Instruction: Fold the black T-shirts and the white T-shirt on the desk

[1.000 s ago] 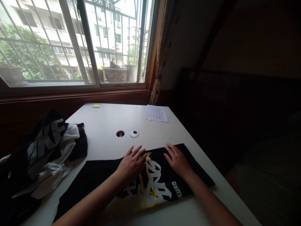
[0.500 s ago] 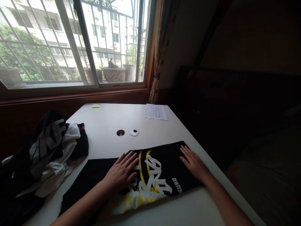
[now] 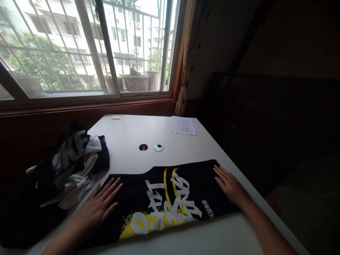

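Observation:
A black garment, probably a shirt, with white lettering and a yellow print lies flat and folded on the white table. My left hand rests on its left end, palm down with the fingers spread. At the opposite end, my right hand lies flat on the cloth near the right edge, fingers stretched out. Neither hand grips the fabric. The underside and inner layers of the garment are hidden.
Left of the garment is a heap of black and white clothes. Toward the back lie paper sheets and a yellow note. A round hole and a round cover sit mid-table. Beyond stands a barred window.
My left hand has slid left from the middle of the garment to its left end, uncovering more lettering. My right hand stays on the right end. The view has shifted slightly.

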`<state>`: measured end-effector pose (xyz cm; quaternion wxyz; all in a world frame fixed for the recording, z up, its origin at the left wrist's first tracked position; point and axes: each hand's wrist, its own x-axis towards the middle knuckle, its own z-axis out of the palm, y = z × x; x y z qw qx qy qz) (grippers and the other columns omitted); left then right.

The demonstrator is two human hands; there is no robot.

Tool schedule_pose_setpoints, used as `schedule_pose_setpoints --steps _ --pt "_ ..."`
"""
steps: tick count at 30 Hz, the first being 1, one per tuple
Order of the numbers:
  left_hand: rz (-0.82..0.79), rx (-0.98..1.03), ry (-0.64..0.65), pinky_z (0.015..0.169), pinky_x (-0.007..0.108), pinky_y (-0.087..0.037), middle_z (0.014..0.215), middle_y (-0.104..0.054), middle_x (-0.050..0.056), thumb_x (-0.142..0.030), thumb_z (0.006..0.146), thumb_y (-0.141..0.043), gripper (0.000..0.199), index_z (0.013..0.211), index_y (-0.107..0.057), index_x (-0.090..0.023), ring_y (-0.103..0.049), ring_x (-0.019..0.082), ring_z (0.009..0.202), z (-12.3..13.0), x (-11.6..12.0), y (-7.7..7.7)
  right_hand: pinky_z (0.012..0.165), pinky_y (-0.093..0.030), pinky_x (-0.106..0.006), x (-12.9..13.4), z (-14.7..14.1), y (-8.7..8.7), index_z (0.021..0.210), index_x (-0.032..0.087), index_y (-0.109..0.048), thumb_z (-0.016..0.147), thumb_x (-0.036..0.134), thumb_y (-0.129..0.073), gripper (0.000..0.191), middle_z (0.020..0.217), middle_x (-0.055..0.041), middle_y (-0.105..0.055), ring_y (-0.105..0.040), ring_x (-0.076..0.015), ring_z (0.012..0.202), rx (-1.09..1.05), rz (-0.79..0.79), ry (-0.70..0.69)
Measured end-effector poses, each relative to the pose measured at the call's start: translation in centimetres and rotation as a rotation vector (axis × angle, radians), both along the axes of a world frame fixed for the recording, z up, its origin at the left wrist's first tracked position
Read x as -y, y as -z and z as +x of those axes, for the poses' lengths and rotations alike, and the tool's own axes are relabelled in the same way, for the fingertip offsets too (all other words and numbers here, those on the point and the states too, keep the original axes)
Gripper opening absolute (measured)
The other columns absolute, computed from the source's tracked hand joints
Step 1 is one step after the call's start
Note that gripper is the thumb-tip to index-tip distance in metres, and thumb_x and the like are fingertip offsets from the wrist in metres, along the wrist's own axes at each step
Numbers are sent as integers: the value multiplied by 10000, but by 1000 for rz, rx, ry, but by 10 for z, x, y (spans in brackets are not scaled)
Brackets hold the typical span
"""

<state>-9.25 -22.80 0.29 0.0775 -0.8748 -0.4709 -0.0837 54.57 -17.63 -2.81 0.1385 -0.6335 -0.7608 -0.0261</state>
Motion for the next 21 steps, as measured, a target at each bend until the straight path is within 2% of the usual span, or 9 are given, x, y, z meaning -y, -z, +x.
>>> schedule_pose_setpoints --steps 5,9,13,16,21 --pt "-19 115 -190 1173 492 -376 1620 -325 15 -453 1022 -453 639 1593 -184 -356 -398 280 1452 -51 19 16 1202 -333 -510 0 0 2 1483 188 -488 1012 483 -330 578 1565 -68 -447 -352 -273 1477 5 18 4" --pt "-70 315 -315 1125 455 -454 1594 -401 6 -420 1020 -439 620 1595 -218 -345 -457 261 1416 -69 40 15 1190 -355 -518 0 1 4 1468 159 -503 1007 483 -329 589 1560 -86 -453 -375 -283 1464 -7 23 -1" --pt "-75 481 -435 1077 459 -506 1476 -569 34 -447 1005 -439 524 1513 -432 -315 -591 271 1302 -65 61 3 1174 -383 -521 -2 5 8 1434 141 -541 996 488 -335 595 1527 -105 -496 -419 -297 1435 -35 61 3" --pt "-64 539 -453 1034 441 -543 1366 -656 56 -509 976 -473 483 1394 -577 -291 -652 279 1216 -54 70 -10 1163 -399 -525 -3 8 13 1418 144 -556 991 496 -348 591 1512 -106 -514 -444 -304 1417 -45 76 0" --pt "-91 553 -438 945 410 -581 1193 -723 66 -540 949 -520 441 1269 -671 -276 -683 280 1105 -34 62 -30 1140 -422 -539 -6 13 18 1402 160 -570 984 511 -355 587 1485 -109 -544 -480 -314 1387 -41 108 -21"
